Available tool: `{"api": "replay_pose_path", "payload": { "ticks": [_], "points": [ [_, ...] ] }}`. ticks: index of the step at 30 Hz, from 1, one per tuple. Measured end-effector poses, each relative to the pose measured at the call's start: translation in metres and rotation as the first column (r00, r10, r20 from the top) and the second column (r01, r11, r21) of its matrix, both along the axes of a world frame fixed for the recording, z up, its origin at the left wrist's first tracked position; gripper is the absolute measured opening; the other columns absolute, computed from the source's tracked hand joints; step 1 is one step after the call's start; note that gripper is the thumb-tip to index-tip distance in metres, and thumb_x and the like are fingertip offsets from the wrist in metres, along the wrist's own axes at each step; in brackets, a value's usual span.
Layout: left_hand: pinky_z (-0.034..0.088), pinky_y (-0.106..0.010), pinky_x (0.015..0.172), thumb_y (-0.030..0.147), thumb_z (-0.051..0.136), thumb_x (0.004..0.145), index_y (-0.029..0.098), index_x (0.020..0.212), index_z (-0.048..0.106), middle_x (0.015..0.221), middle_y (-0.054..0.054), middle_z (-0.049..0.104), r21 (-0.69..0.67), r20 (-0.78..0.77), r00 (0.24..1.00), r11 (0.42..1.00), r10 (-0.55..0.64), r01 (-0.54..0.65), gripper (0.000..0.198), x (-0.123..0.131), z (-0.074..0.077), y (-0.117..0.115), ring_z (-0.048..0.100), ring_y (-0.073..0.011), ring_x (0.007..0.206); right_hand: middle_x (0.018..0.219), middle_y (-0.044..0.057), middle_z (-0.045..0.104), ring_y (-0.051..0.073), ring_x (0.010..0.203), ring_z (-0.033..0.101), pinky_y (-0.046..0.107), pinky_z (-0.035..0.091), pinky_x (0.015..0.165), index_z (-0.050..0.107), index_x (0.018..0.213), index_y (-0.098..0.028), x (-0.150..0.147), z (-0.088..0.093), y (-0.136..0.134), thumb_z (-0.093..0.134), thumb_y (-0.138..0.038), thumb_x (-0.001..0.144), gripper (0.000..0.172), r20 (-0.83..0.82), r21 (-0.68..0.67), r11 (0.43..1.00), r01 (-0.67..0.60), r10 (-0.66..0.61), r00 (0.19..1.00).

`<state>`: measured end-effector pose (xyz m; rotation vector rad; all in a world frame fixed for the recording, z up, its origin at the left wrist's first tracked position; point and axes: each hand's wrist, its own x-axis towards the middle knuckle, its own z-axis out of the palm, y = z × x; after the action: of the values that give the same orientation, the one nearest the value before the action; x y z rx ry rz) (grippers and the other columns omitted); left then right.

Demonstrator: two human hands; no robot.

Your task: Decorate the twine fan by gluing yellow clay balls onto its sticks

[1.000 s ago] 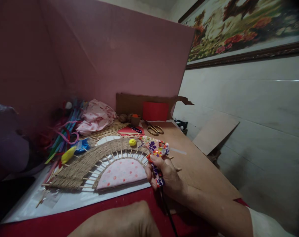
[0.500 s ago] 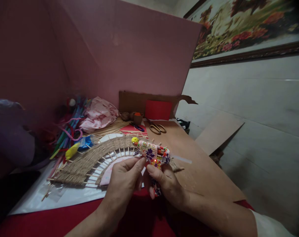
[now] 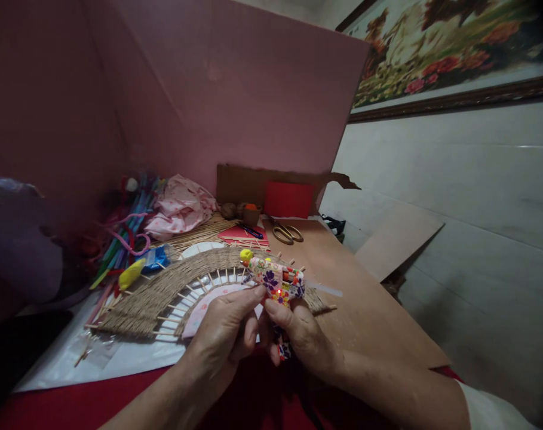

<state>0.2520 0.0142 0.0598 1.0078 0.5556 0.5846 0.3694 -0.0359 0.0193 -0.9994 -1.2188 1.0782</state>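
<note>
A floral-patterned glue gun (image 3: pixel 271 278) with a yellow tip cover and a small red light points left, a translucent stick jutting from its back. My right hand (image 3: pixel 300 328) is wrapped round its handle. Beside it, my left hand (image 3: pixel 230 319) has thumb and forefinger pressed together near the gun's underside; whether anything is between them is hidden. Behind the hands lies an arched woven twine piece (image 3: pixel 141 292) with thin wooden sticks sticking out. Pink patterned fabric (image 3: pixel 203 307) lies inside its inner curve, partly covered by my left hand.
Gold-handled scissors (image 3: pixel 285 232) lie on the brown board (image 3: pixel 365 316). Further back are a blue pen (image 3: pixel 251 230), red card (image 3: pixel 288 199), a small cup (image 3: pixel 251 214) and thin sticks. Crumpled pink cloth (image 3: pixel 181 206) and coloured pipe cleaners (image 3: pixel 123 239) sit at the left.
The glue gun has shifted slightly left and turned a little in my right hand. My left hand has moved slightly, showing more of the pink fabric.
</note>
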Motion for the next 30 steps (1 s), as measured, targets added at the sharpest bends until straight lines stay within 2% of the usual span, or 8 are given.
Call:
{"api": "replay_pose_path", "payload": {
  "ticks": [4,10,15,18,21,27,30],
  "points": [
    [0.033,-0.023,0.036,0.045,0.066,0.067,0.018,0.028,0.044,0.024,0.002,0.033,-0.036,-0.022,0.999,0.999,0.031,-0.031,0.052,0.0004,-0.0033,0.0010,0.037,-0.0091,0.027,0.052,0.001,0.056,0.005,0.033,0.046,0.015,0.037,0.035,0.060,0.073,-0.010,-0.0009,-0.0002,0.0000,0.047,-0.049,0.089,0.044,-0.008,-0.027,0.999,0.027,-0.027,1.000],
    [0.029,-0.022,0.033,0.033,0.063,0.066,0.018,0.031,0.045,0.024,0.002,0.034,-0.087,0.004,0.996,0.992,0.092,-0.091,0.043,0.0014,-0.0085,0.0040,0.039,-0.0102,0.026,0.045,0.000,0.051,0.006,0.033,0.046,0.016,0.036,0.036,0.057,0.059,-0.011,-0.0013,0.0000,0.0013,0.046,-0.050,0.090,0.051,0.017,-0.010,1.000,0.000,0.000,1.000],
    [0.040,-0.024,0.040,0.035,0.062,0.074,0.016,0.043,0.054,0.027,0.005,0.035,-0.008,0.069,0.997,0.999,0.032,-0.032,0.038,-0.0010,-0.0039,-0.0012,0.035,-0.0083,0.028,0.046,0.000,0.053,0.006,0.033,0.046,0.016,0.034,0.035,0.057,0.062,-0.011,-0.0003,0.0043,0.0004,0.045,-0.049,0.090,0.049,-0.001,0.015,1.000,0.001,-0.001,1.000],
    [0.046,-0.029,0.043,0.045,0.061,0.077,0.017,0.038,0.050,0.028,0.005,0.033,0.010,0.084,0.996,1.000,-0.008,0.008,0.049,-0.0018,-0.0026,-0.0020,0.036,-0.0093,0.029,0.046,0.000,0.054,0.006,0.034,0.046,0.016,0.035,0.037,0.059,0.064,-0.011,-0.0002,0.0082,-0.0015,0.044,-0.048,0.090,0.048,0.030,0.010,1.000,0.001,-0.001,1.000],
    [0.045,-0.029,0.041,0.048,0.063,0.074,0.018,0.035,0.047,0.027,0.005,0.031,-0.022,0.081,0.997,1.000,-0.017,0.019,0.052,-0.0009,-0.0033,0.0002,0.036,-0.0101,0.029,0.043,0.000,0.051,0.006,0.035,0.046,0.016,0.037,0.039,0.060,0.064,-0.011,-0.0004,0.0087,-0.0027,0.043,-0.048,0.091,0.049,0.065,0.009,1.000,-0.005,0.004,0.998],
    [0.046,-0.030,0.041,0.037,0.064,0.073,0.017,0.030,0.044,0.025,0.004,0.030,-0.063,0.108,0.994,0.998,-0.025,0.032,0.051,0.0006,-0.0058,0.0025,0.032,-0.0086,0.028,0.045,0.000,0.051,0.007,0.036,0.046,0.017,0.037,0.039,0.059,0.065,-0.011,-0.0005,0.0038,-0.0009,0.042,-0.049,0.091,0.049,0.054,0.018,1.000,0.009,-0.010,0.998],
    [0.040,-0.025,0.036,0.036,0.064,0.072,0.017,0.029,0.044,0.023,0.004,0.029,-0.089,0.089,0.996,0.996,0.001,0.007,0.051,0.0009,-0.0065,0.0022,0.029,-0.0069,0.024,0.046,0.000,0.052,0.007,0.035,0.046,0.017,0.036,0.038,0.059,0.065,-0.011,-0.0003,0.0022,0.0005,0.042,-0.049,0.091,0.049,0.056,0.028,1.000,0.009,-0.011,0.998]
  ]
}}
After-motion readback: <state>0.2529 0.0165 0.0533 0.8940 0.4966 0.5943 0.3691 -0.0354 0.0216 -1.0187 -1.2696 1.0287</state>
